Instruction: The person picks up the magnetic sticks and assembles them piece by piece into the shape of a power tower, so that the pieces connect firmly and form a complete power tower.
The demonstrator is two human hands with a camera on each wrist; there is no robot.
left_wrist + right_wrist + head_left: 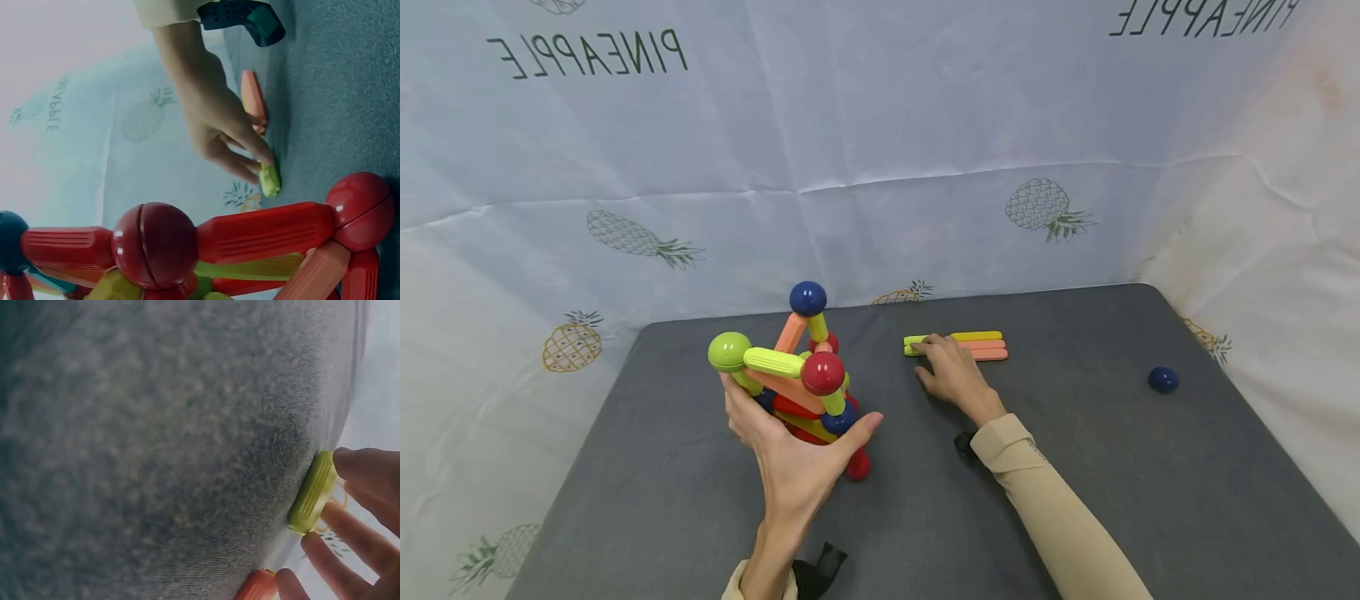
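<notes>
My left hand (793, 467) holds a magnetic ball-and-stick structure (786, 387) from the near left, its thumb stretched along the front. The structure joins red, blue and green balls with red, green, yellow and orange sticks. Its red balls and sticks fill the lower left wrist view, including a red stick (265, 231). At the back of the table my right hand (955, 375) reaches over loose sticks, fingers touching a green stick (312, 494). The thumb appears apart from it in the head view. Orange sticks (988, 354) and a yellow stick (977, 336) lie just to the right.
A blue ball (1163, 380) lies alone toward the right edge of the dark grey table (1097, 467). Behind the table hangs a white cloth (880, 125) printed with pineapples. Black straps (820, 571) are worn at both wrists.
</notes>
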